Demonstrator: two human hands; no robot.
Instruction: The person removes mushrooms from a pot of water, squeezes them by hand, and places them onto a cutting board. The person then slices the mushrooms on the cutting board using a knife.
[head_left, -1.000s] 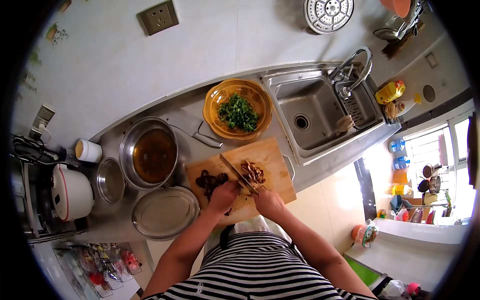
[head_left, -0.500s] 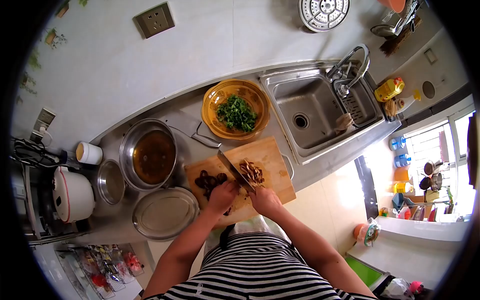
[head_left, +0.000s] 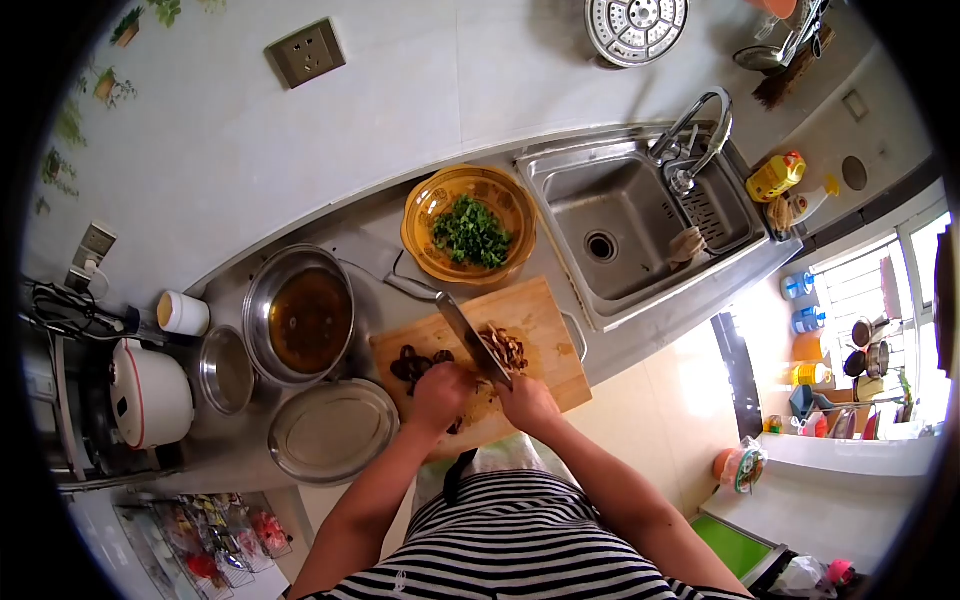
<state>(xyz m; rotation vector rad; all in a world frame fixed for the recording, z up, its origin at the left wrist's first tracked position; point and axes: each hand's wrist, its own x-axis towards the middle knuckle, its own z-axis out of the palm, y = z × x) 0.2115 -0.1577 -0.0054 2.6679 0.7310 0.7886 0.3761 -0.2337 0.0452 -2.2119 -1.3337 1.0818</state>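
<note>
My right hand (head_left: 527,403) is closed round the handle of a kitchen knife (head_left: 466,332), its broad blade pointing away and to the left over the wooden cutting board (head_left: 545,340). Just left of the blade, my left hand (head_left: 440,397) presses down with curled fingers on dark brown pieces that look like mushrooms; what sits under the fingertips is mostly hidden. More whole dark mushrooms (head_left: 410,366) lie beyond that hand on the board. Sliced mushroom strips (head_left: 506,347) are heaped on the right side of the blade.
Behind the board stands a yellow-brown bowl (head_left: 422,200) of chopped greens (head_left: 470,232). A metal basin (head_left: 256,335) of brown liquid, an oval metal tray (head_left: 333,430) and a smaller metal bowl (head_left: 225,372) are at left. The sink (head_left: 600,205) lies to the right.
The view has shifted slightly. The knife blade has moved a little relative to the board, and my left hand has shifted slightly on the mushrooms. Both hands keep their grips.
</note>
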